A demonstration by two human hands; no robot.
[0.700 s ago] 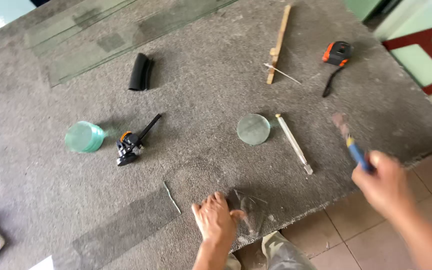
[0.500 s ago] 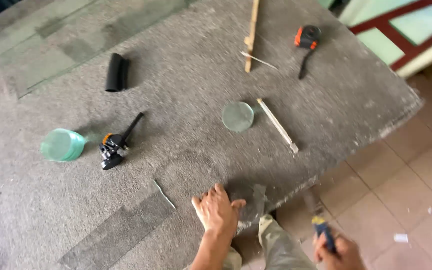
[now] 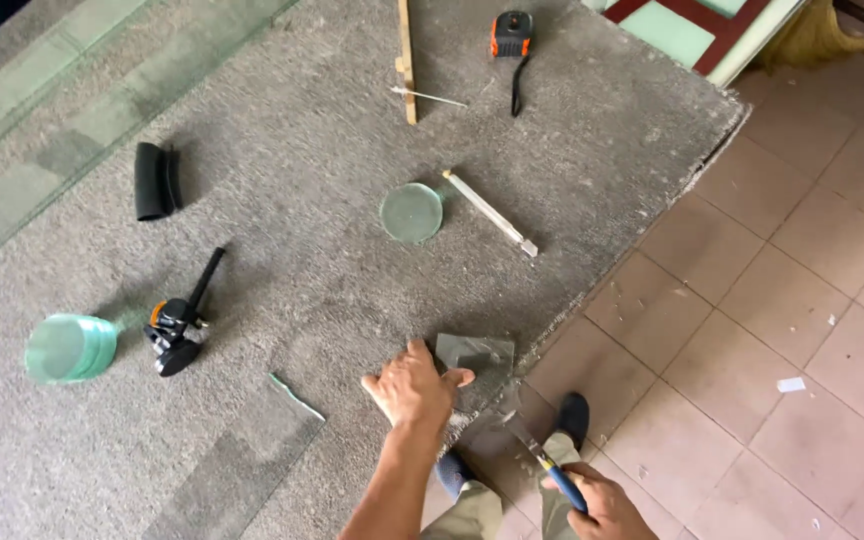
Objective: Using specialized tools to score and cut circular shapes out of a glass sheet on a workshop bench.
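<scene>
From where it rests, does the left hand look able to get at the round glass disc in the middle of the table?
Probably yes: the left hand lies flat by the glass piece, and only bare felt table lies between it and the round glass disc.

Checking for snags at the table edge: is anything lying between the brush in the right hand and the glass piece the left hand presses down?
Nothing visible. The left hand rests on the glass piece at the table edge. The right hand holds the brush just below, with only open air between.
</scene>
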